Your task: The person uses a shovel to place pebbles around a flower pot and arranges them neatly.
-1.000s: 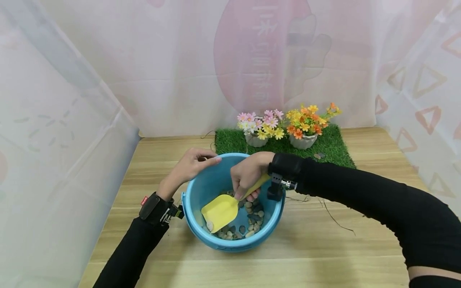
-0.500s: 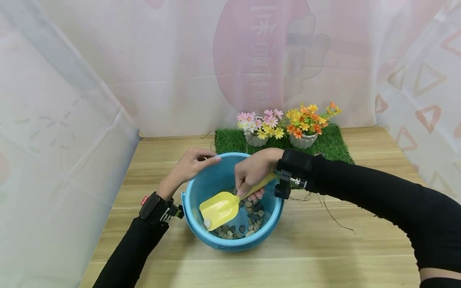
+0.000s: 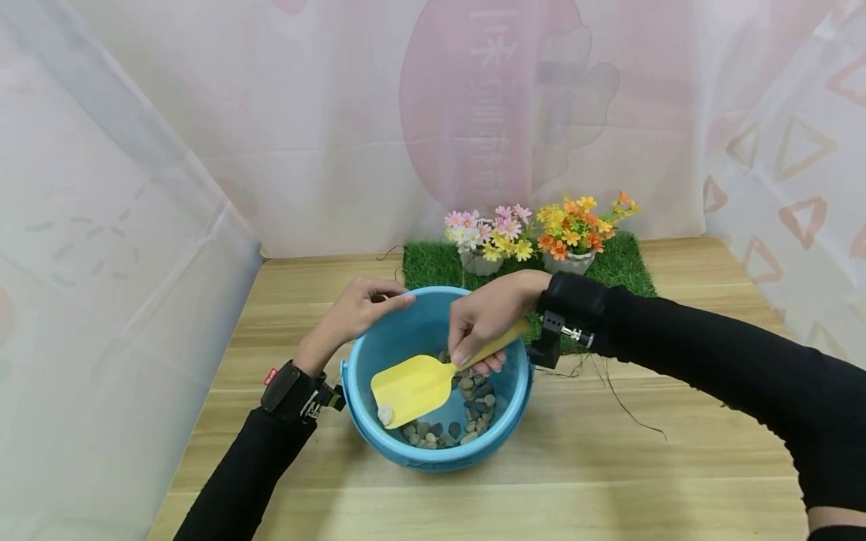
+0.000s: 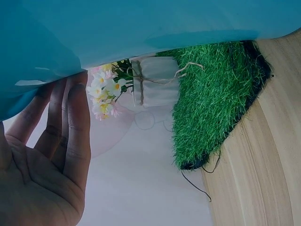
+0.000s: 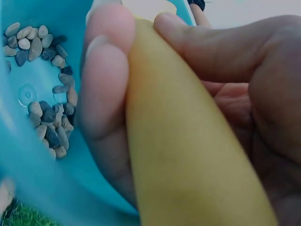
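The right hand grips the scoop by its handle, the scoop's broad end reaching left and nearer inside the bucket. A pale pebble sits at its left tip (whether loaded or merely touching, one cannot tell). The left hand pinches the bucket's far-left rim, leaving the scoop to its right and nearer. Pebbles lie below.

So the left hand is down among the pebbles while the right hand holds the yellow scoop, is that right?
Not quite: the left hand isn't among the pebbles; the head view shows it at the bucket's rim. The right hand does hold the yellow scoop.
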The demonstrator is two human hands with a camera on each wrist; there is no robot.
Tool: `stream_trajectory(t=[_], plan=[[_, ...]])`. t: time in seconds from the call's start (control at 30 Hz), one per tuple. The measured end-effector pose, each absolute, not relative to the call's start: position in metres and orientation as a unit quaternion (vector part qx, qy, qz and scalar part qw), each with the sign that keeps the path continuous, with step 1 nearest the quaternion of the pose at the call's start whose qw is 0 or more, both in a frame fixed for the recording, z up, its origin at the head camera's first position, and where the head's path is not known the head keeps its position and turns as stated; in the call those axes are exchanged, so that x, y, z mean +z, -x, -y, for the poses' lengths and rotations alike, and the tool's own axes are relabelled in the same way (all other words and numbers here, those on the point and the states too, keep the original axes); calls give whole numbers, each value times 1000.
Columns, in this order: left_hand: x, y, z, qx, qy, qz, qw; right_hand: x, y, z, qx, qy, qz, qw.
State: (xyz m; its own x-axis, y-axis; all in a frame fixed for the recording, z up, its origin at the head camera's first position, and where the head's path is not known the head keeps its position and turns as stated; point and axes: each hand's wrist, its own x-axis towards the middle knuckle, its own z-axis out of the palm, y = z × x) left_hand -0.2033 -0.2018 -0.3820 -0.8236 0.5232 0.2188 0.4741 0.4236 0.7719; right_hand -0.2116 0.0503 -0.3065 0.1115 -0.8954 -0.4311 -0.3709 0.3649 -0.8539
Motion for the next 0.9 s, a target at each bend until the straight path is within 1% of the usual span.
stream_trajectory(t=[0.2,0.5,0.83,0.9], plan=[[-382,203,201,447,-290,-846,30,-296,213,-67,-258,501,-634,530],[-383,203,201,447,-287,-847,37,-278,221,-111,-273,488,-676,480],[-380,201,200,445,-268,-854,32,-276,233,-160,-295,423,-722,460],[-374,197,197,444,-266,-855,31,-277,235,-168,-302,411,-727,460]])
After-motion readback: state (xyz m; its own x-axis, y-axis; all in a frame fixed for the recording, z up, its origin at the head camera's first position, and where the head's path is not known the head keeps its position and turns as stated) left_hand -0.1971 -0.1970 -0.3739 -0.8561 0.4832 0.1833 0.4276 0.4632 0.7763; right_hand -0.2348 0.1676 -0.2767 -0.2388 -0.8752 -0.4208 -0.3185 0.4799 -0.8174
